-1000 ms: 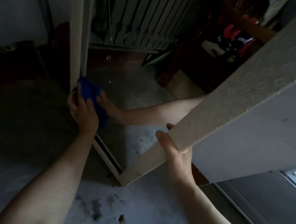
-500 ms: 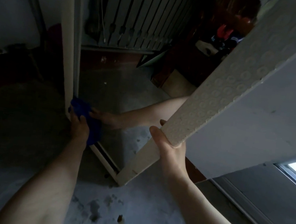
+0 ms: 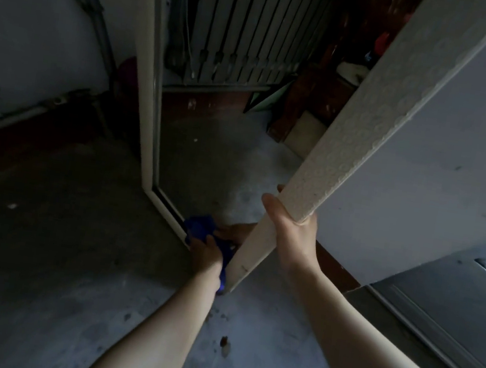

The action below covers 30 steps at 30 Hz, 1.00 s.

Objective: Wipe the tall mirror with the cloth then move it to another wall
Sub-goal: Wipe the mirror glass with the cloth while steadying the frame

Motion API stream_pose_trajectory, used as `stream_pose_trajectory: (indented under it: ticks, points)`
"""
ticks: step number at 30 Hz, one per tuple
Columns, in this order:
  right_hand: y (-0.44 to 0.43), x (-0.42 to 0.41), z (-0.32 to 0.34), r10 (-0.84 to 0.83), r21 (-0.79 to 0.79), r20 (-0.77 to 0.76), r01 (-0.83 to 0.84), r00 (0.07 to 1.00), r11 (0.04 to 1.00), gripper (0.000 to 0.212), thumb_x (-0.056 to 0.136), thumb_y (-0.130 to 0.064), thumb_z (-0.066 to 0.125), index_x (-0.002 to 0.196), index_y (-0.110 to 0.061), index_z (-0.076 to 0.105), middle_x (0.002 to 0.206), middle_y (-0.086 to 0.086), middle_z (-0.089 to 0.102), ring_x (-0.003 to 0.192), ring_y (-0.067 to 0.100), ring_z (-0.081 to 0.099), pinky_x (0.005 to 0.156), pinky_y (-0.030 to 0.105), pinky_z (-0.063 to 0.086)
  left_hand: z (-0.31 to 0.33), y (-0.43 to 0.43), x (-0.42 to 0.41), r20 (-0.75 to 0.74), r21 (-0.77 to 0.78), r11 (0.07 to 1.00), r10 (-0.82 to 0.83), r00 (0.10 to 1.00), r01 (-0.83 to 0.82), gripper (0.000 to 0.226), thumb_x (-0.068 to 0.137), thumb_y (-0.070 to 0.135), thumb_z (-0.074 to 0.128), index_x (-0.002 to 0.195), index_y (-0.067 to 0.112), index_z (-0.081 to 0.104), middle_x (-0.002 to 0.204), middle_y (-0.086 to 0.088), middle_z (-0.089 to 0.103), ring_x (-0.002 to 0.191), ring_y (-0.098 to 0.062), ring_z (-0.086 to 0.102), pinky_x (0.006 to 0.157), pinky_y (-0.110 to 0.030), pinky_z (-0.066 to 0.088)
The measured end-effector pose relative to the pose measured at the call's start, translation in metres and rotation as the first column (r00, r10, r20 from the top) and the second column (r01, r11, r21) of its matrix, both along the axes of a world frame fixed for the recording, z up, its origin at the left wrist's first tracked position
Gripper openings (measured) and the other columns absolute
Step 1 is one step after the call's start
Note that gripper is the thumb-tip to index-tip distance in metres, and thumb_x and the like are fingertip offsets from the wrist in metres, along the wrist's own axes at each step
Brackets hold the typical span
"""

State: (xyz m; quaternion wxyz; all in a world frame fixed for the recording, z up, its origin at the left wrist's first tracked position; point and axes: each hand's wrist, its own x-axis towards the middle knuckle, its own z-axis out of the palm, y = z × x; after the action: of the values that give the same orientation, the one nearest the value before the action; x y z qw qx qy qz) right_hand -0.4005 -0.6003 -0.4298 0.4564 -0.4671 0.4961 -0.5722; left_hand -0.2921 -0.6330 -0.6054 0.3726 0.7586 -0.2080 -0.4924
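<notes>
Down along the glass the left hand (image 3: 206,249) has slid since the earlier frames, from mid-height of the left frame edge to the bottom corner, where it now presses the bunched blue cloth (image 3: 200,229) against the tall mirror (image 3: 207,162) at lower centre, likely finishing the last unwiped strip. Right of it, the right hand (image 3: 289,236) wraps closed around the pale textured side frame, apparently steadying the leaning mirror. No writing or brand is readable.

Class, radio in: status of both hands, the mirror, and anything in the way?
Left hand presses cloth at mirror's bottom corner. Right hand grips frame. Nothing blocking.
</notes>
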Motion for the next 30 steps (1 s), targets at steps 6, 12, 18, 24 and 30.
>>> stream_pose_trajectory:
  ticks: [6,12,18,24,30]
  points:
    - [0.002,-0.004,0.001,0.001,0.026,-0.008,-0.001,1.000,1.000,0.030,0.082,-0.009,0.070,0.062,-0.031,0.062,0.063,-0.031,0.065,0.063,-0.013,0.062,0.052,0.007,0.049,0.022,-0.018,0.013,-0.244,0.053,0.990,0.140,0.960,-0.131,0.045,0.101,0.027,0.030,0.141,0.005,0.035,0.143,-0.021,0.044,0.129,-0.038,0.045,0.107,-0.048,0.039]
    - [0.003,-0.007,0.006,0.113,-0.050,0.006,-0.112,0.994,0.992,0.045,0.086,-0.009,0.065,0.075,-0.053,0.070,0.075,-0.031,0.069,0.074,-0.012,0.065,0.058,0.006,0.049,0.054,-0.067,0.045,-0.324,-0.098,0.956,0.232,0.917,-0.276,0.045,0.102,0.030,0.031,0.146,0.019,0.031,0.145,-0.016,0.042,0.129,-0.037,0.045,0.110,-0.051,0.035]
    - [-0.001,-0.009,-0.004,0.051,0.088,-0.049,-0.046,0.998,0.995,0.028,0.068,-0.046,0.072,0.092,-0.036,0.062,0.094,-0.010,0.068,0.091,0.003,0.066,0.071,0.020,0.054,0.060,-0.091,0.079,-0.358,-0.279,0.901,0.222,0.907,-0.331,0.047,0.100,0.026,0.036,0.144,0.042,0.029,0.152,-0.005,0.035,0.135,-0.030,0.038,0.113,-0.054,0.029]
    - [0.003,-0.007,0.003,0.164,-0.029,-0.007,-0.164,0.986,0.986,0.015,0.079,-0.025,0.070,0.079,-0.039,0.076,0.081,-0.020,0.074,0.080,-0.002,0.070,0.064,0.011,0.053,0.052,-0.043,0.033,-0.145,-0.498,0.862,0.023,0.989,-0.094,0.054,0.102,0.023,0.030,0.148,0.040,0.009,0.160,-0.002,0.012,0.146,-0.027,0.019,0.118,-0.053,0.019]
    - [0.002,-0.006,-0.002,0.068,0.111,0.025,-0.071,0.997,0.991,0.029,0.083,-0.017,0.068,0.103,0.003,0.061,0.077,0.001,0.076,0.070,0.012,0.073,0.055,0.019,0.055,0.051,0.004,-0.002,0.031,-0.523,0.852,-0.015,0.999,0.029,0.060,0.094,0.012,0.047,0.147,0.026,0.023,0.157,-0.006,0.024,0.143,-0.026,0.027,0.117,-0.049,0.024]
